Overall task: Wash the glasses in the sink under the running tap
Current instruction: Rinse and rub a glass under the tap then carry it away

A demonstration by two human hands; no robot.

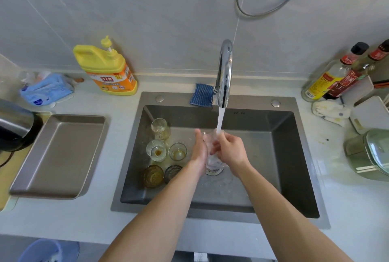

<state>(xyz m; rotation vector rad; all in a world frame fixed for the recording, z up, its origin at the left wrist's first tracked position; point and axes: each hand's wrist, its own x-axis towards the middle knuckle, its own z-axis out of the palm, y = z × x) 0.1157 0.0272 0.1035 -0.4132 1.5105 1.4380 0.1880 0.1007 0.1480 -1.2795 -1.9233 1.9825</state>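
SINK STN, head view.
- Sink (263, 156): dark steel, set in a pale counter.
- Tap (225, 72): chrome, on; water stream (220, 118) falls onto item 1.
- Item 1, clear glass (213, 162): mid-sink over the drain (213, 173), under the stream, between both hands.
- Left hand (200, 150): flat vs. the glass's left side, fingers approx. straight, thumb hidden.
- Right hand (229, 150): fingers curled round the glass's upper part nr the rim.
- Hands close together, the glass between.
- Items 2–6, on the sink floor left of the hands: stemmed glass (160, 128) at back; ribbed glass (156, 150) and small tumbler (177, 151) in the middle; amber glass (153, 175) and grey glass (173, 172) in front. Some w/ brownish dregs.
- Misc. on the counter: metal tray (61, 156) left; yellow detergent btl (109, 68) behind it; blue cloth (202, 95) by the tap base; sauce btls (336, 76) far right.
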